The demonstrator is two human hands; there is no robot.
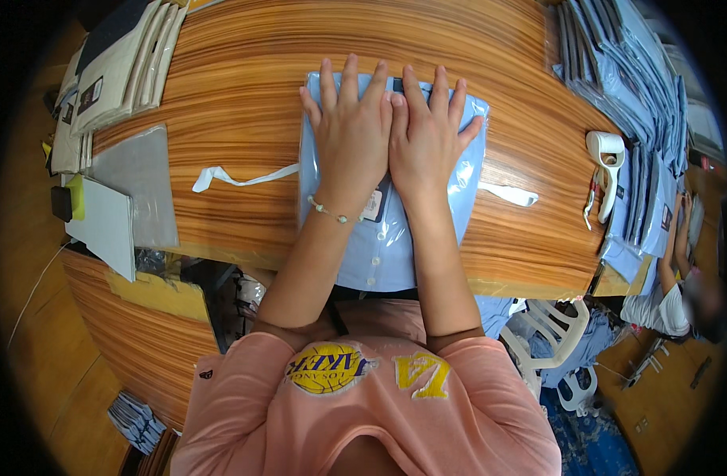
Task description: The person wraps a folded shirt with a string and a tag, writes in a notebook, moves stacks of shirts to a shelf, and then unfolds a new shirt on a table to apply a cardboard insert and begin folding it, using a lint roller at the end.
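Observation:
A folded light blue button-up shirt [450,214] in a clear plastic bag lies on the wood-grain table [244,87] in front of me. Both of my hands rest flat on its upper part, side by side, with the thumbs touching. The fingers of my left hand [352,131] are stretched out and spread. So are those of my right hand [428,139]. A dark tag [373,208] shows on the shirt between my wrists. White strips stick out from under the package, one strip [248,178] to the left and another [508,194] to the right.
Stacked bagged cream garments [121,71] stand at the far left, above clear plastic bags [137,186] and a white board [105,218]. Bagged blue shirts [629,71] pile up at the right, near a white tape dispenser [609,155]. Another person [657,309] sits at the far right.

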